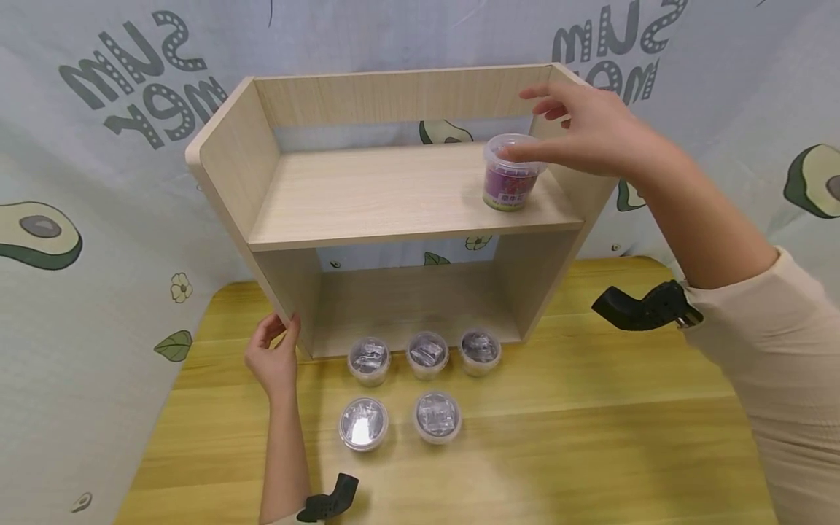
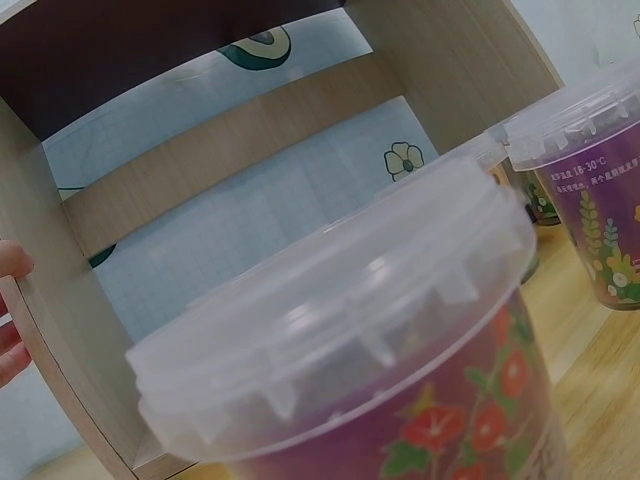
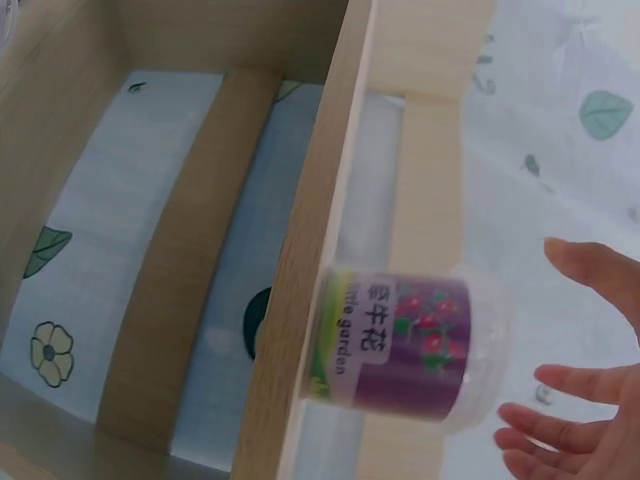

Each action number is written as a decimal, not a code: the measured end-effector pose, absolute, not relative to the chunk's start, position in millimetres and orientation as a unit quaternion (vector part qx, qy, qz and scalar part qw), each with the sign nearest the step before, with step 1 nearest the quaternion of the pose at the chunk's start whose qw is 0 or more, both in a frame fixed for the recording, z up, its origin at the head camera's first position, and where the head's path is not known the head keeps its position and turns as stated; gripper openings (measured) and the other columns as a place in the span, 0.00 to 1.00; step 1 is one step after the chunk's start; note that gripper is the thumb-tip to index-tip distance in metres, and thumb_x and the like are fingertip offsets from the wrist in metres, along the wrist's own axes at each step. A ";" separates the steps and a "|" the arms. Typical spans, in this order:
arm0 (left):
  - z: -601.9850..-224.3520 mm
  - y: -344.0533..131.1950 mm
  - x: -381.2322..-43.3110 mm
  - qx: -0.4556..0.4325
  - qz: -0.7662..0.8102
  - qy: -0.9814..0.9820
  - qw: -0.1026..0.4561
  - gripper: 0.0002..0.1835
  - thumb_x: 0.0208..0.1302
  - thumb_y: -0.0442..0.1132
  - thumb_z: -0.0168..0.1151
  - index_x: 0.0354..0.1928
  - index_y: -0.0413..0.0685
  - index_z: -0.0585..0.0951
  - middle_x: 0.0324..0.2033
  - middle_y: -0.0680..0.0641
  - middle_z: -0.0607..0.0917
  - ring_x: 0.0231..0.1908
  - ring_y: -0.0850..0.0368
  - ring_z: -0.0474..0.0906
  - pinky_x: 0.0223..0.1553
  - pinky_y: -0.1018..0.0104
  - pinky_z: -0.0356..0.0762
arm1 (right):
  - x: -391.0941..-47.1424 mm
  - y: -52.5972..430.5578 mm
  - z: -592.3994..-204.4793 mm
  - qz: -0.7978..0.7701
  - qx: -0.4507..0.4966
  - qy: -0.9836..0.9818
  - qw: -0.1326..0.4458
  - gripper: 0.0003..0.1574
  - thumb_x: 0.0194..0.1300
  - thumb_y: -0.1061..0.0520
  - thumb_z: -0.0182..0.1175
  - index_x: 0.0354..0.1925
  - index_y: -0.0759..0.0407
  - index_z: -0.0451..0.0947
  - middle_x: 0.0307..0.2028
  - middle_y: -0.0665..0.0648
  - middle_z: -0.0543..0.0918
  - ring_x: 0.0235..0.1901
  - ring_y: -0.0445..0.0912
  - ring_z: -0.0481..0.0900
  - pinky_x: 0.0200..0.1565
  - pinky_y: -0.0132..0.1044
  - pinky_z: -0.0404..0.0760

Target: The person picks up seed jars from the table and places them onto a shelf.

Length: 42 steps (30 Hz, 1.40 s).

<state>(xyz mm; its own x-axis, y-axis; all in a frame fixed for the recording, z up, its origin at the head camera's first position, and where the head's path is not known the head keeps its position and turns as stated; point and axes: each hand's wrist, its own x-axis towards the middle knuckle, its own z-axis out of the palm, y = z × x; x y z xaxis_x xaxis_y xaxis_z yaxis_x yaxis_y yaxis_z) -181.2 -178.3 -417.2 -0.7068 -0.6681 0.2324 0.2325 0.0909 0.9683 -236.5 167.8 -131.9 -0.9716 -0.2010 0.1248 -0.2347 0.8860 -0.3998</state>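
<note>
A purple plastic cup (image 1: 508,189) with a flower print and a clear lid stands upright near the right end of the wooden shelf unit's (image 1: 380,193) upper board. Just above and beside it is my right hand (image 1: 584,131), fingers spread; the right wrist view shows a gap between the fingers (image 3: 570,385) and the lid. Low on the unit's left side panel, my left hand (image 1: 274,354) grips the front edge. In the left wrist view its thumb (image 2: 14,258) lies on the panel, with fingertips on the outer side.
Several similar lidded cups (image 1: 364,424) sit on the wooden table (image 1: 590,423) in two rows before the unit, the back row close to its lower front edge. A printed cloth (image 1: 85,328) hangs behind and at the sides.
</note>
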 end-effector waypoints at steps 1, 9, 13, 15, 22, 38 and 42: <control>-417.2 -178.0 -181.1 0.166 -0.653 -0.653 0.344 0.14 0.49 0.33 0.68 0.38 0.31 0.81 0.23 0.63 0.80 0.27 0.68 0.76 0.31 0.81 0.76 | -233.2 167.5 -131.6 0.218 0.114 -0.968 0.052 0.51 0.54 0.35 0.59 0.69 0.49 0.49 0.65 0.63 0.59 0.64 0.61 0.56 0.58 0.63 0.56; -415.4 -176.8 -179.5 0.165 -0.656 -0.650 0.345 0.14 0.49 0.32 0.68 0.38 0.31 0.81 0.24 0.62 0.80 0.28 0.67 0.77 0.31 0.81 0.76 | -213.3 164.5 -129.2 0.257 0.146 -0.951 0.095 0.45 0.54 0.39 0.62 0.66 0.48 0.57 0.62 0.61 0.65 0.61 0.59 0.61 0.61 0.57 0.58; -418.8 -178.2 -181.3 0.161 -0.657 -0.649 0.349 0.13 0.49 0.32 0.68 0.37 0.31 0.81 0.24 0.62 0.81 0.27 0.67 0.77 0.30 0.81 0.76 | -209.8 164.7 -130.0 0.263 0.150 -0.948 0.094 0.45 0.53 0.38 0.62 0.65 0.48 0.59 0.61 0.60 0.66 0.61 0.58 0.62 0.61 0.56 0.59; -424.0 -180.4 -184.5 0.161 -0.656 -0.649 0.350 0.13 0.49 0.32 0.68 0.37 0.32 0.81 0.24 0.63 0.80 0.27 0.68 0.77 0.30 0.82 0.76 | -209.1 165.4 -132.4 0.264 0.146 -0.949 0.095 0.44 0.52 0.35 0.62 0.64 0.45 0.60 0.60 0.58 0.67 0.60 0.57 0.64 0.60 0.55 0.60; -438.7 -185.3 -193.4 0.169 -0.646 -0.654 0.355 0.14 0.48 0.37 0.70 0.37 0.36 0.82 0.24 0.63 0.81 0.28 0.67 0.77 0.30 0.81 0.76 | -198.9 165.1 -146.4 0.277 0.173 -0.937 0.121 0.39 0.48 0.36 0.65 0.58 0.40 0.67 0.54 0.53 0.74 0.55 0.50 0.70 0.57 0.48 0.67; -440.3 -186.5 -192.8 0.168 -0.637 -0.660 0.361 0.15 0.48 0.39 0.70 0.37 0.38 0.83 0.24 0.64 0.81 0.28 0.67 0.77 0.30 0.81 0.76 | -162.5 150.0 -178.4 0.271 0.274 -0.911 0.147 0.31 0.52 0.50 0.68 0.53 0.57 0.72 0.49 0.54 0.76 0.49 0.47 0.73 0.51 0.45 0.73; -440.8 -186.0 -193.3 0.166 -0.639 -0.658 0.361 0.15 0.48 0.39 0.70 0.37 0.38 0.82 0.24 0.64 0.81 0.28 0.67 0.77 0.30 0.81 0.76 | -159.3 149.1 -186.9 0.268 0.275 -0.914 0.131 0.32 0.51 0.49 0.68 0.53 0.55 0.72 0.49 0.54 0.76 0.49 0.47 0.72 0.51 0.46 0.73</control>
